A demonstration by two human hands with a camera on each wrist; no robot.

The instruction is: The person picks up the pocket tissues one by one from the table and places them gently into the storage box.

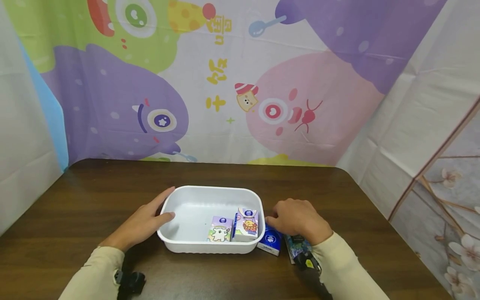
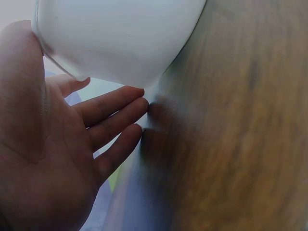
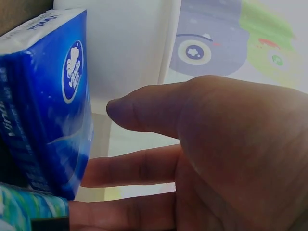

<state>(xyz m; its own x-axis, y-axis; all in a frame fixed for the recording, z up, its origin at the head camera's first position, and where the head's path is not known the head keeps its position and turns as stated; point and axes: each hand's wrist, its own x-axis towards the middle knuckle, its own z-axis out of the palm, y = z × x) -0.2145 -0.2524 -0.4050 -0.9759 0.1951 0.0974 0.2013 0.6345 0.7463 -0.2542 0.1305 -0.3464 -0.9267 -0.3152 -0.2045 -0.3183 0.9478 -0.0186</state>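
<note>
A white plastic basin [image 1: 198, 248] stands on the table before me. My left hand [image 1: 144, 218] holds its left end, thumb over the rim and the other fingers along the outer wall. Inside the basin, toward the front right, are a purple tissue pack [image 1: 220, 231] with a white cartoon dog and another cartoon tissue pack [image 1: 246, 227]. A blue tissue pack [image 1: 271, 241] lies just outside the right wall. My right hand [image 1: 298, 217] is over it; in the right wrist view its thumb stands apart from the pack while straight fingers reach behind the pack's edge.
A teal-patterned pack [image 1: 296, 246] lies partly under my right wrist, beside the blue one. The brown wooden table [image 1: 112, 179] ends at a cartoon-printed curtain [image 1: 217, 137] behind. Light cloth hangs on both sides.
</note>
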